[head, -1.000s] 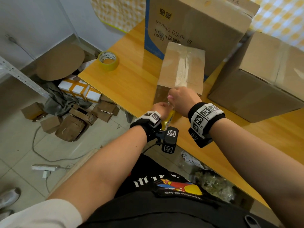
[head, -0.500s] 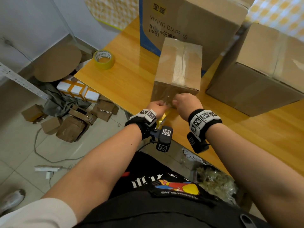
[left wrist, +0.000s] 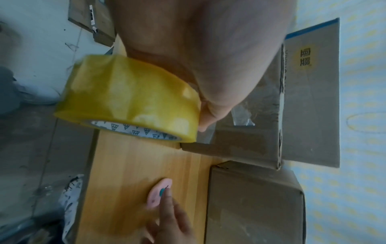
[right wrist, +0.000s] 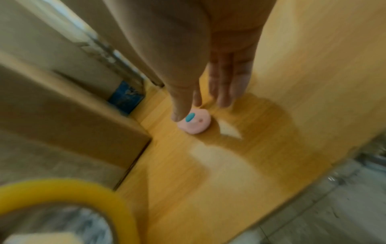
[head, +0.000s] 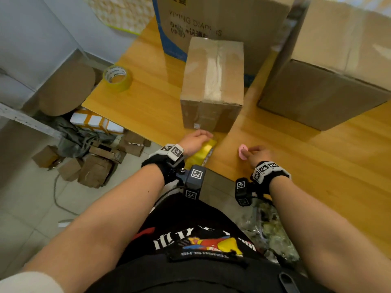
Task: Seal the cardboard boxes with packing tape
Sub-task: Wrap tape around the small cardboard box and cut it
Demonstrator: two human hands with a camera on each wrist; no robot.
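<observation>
A small cardboard box [head: 211,81] stands on the wooden table [head: 317,166], with clear tape along its top seam and down its near face. Just in front of it, at the table's near edge, my left hand [head: 201,137] grips a yellow roll of packing tape [head: 203,151]; in the left wrist view the roll [left wrist: 129,99] fills the palm. To the right, my right hand [head: 248,151] touches a small pink cutter [head: 242,152] lying on the table. In the right wrist view the thumb and straight fingers rest at the cutter [right wrist: 194,122].
A second tape roll [head: 117,78] sits at the table's far left corner. A large printed carton [head: 222,17] stands behind the small box, and another big carton [head: 328,70] to the right. Cardboard scraps [head: 95,166] litter the floor on the left.
Both hands have come away from the small box's near face. The left hand dropped to the table edge with the roll. The right hand moved right and down to the table with the pink cutter.
</observation>
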